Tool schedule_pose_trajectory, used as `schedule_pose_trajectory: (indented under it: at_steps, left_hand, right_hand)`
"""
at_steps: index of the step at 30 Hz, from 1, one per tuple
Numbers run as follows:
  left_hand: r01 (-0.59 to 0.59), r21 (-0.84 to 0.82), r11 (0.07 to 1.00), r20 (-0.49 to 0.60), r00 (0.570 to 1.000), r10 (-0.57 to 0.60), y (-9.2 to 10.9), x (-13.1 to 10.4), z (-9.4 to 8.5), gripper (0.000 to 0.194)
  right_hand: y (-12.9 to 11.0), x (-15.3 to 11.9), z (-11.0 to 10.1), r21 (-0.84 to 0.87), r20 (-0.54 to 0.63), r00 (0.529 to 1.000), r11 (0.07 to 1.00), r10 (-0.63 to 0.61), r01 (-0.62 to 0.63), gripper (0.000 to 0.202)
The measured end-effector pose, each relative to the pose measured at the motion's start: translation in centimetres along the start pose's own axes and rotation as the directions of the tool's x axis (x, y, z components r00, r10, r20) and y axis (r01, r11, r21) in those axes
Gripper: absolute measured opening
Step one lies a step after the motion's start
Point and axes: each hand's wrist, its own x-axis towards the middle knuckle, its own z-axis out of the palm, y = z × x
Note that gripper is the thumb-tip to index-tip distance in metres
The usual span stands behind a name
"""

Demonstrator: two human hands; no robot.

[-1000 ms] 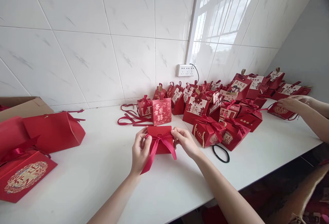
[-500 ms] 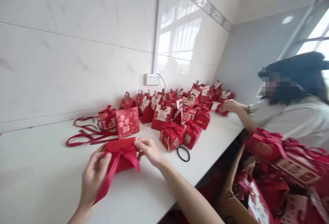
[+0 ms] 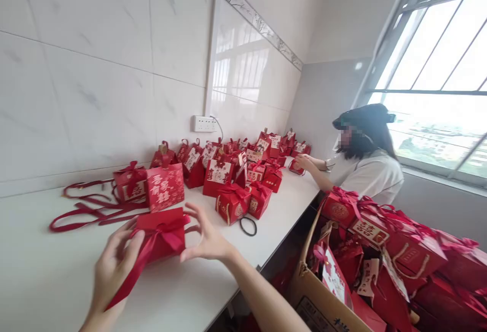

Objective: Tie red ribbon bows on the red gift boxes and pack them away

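Observation:
A red gift box point(image 3: 163, 220) with a crimson ribbon tied across its front is tilted just over the white counter point(image 3: 182, 291). My left hand point(image 3: 117, 253) grips its left side, thumb in front, and a long ribbon tail hangs down past that thumb. My right hand point(image 3: 207, 233) is at the box's right edge with thumb and fingers spread apart, the fingertips beside the ribbon's end. Behind the box stand a printed red box point(image 3: 165, 187) and a ribboned box point(image 3: 131, 187).
Red boxes point(image 3: 218, 174) crowd the counter along the wall. Loose ribbons point(image 3: 87, 215) lie at left, a black ring point(image 3: 248, 226) at centre. A cardboard carton point(image 3: 304, 266) full of red boxes stands at right. Another person point(image 3: 369, 169) handles a small box at the far end.
The view has swung to the right. My right hand has opened from its pinch at the box's upper right corner. My left hand still holds the box.

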Motion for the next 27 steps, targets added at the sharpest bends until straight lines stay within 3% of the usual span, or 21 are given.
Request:
schedule_pose_trajectory:
  at_steps: [3, 8, 12, 16, 23, 27]
  left_hand:
    - [-0.085, -0.068, 0.994, 0.061, 0.994, 0.089, -0.1, -0.4, 0.4, 0.044]
    - [-0.106, -0.102, 0.989, 0.188, 0.974, 0.124, -0.9, -0.8, 0.3, 0.039]
    - [-0.057, -0.045, 0.997, 0.322, 0.944, 0.069, -0.7, -1.3, 0.0, 0.064]
    - [0.001, -0.032, 0.999, 0.504, 0.864, 0.015, -0.1, -1.3, -0.4, 0.076]
    - [0.087, -0.041, 0.995, 0.741, 0.671, -0.028, -0.5, -1.3, -0.8, 0.087]
    - [0.056, 0.024, 0.998, 0.769, 0.637, -0.054, -0.6, -1.8, -0.4, 0.088]
  right_hand:
    - [-0.9, -1.0, -0.2, -0.175, 0.076, 0.997, 0.984, -0.021, 0.034, 0.113]
    - [-0.7, -1.6, -0.4, -0.275, 0.028, 0.999, 0.961, 0.041, -0.032, 0.100]
    - [-0.5, -2.1, -0.5, -0.261, -0.001, 0.998, 0.964, 0.060, -0.059, 0.097]
    - [-0.8, -2.4, -1.0, -0.252, -0.022, 0.995, 0.963, 0.098, -0.101, 0.094]
    - [-1.1, -3.9, -2.2, -0.190, -0.086, 0.977, 0.959, 0.197, -0.210, 0.089]
    - [-1.6, -5.3, -2.4, -0.094, -0.101, 0.961, 0.959, 0.258, -0.267, 0.090]
